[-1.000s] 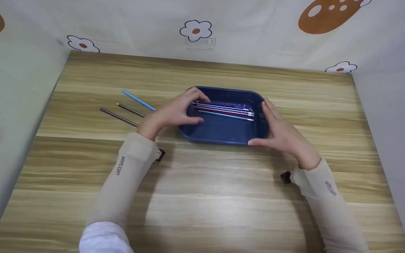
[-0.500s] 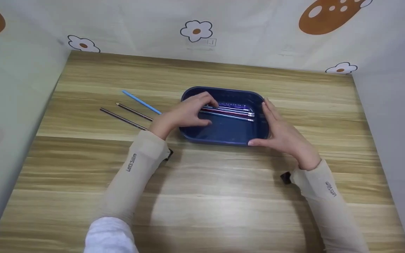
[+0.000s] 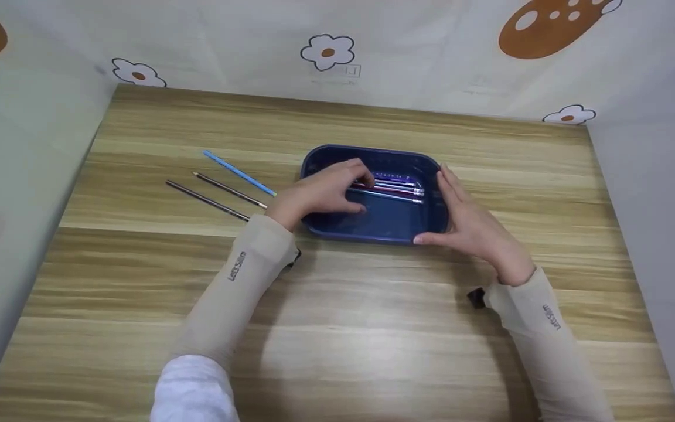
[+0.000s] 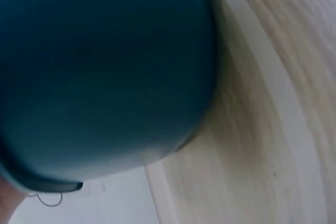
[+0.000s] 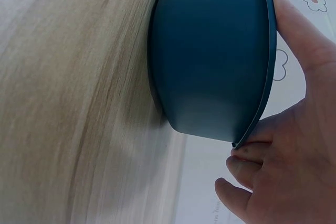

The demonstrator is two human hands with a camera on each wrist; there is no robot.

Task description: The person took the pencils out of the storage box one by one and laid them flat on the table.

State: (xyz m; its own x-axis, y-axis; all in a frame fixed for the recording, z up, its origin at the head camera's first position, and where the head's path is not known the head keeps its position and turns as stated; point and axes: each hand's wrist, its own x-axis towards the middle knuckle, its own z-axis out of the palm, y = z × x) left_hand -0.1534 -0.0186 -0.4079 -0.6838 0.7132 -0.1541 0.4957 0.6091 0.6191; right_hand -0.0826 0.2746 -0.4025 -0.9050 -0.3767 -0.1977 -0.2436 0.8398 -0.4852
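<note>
A dark blue plastic box (image 3: 393, 221) stands on the wooden table, with several pencils (image 3: 399, 190) lying side by side in it. My left hand (image 3: 331, 190) reaches over its left rim, fingers bent down at the pencils and thumb apart from them; the fingertips are partly hidden. My right hand (image 3: 475, 228) holds the right end of the box, thumb at the front rim and fingers along the right rim. In the right wrist view, that hand (image 5: 294, 145) touches the rim. The box's outer wall (image 4: 105, 87) fills much of the left wrist view.
Left of the box lie a light blue stick (image 3: 238, 172) and two dark pencils (image 3: 229, 189), partly behind the left wrist. A patterned wall covering (image 3: 419, 53) rises behind the wooden table (image 3: 361, 328) and at its sides.
My left hand has moved rightward and slightly toward me inside the box, uncovering its back left corner and more of the loose pencils. My right hand and the box have stayed put.
</note>
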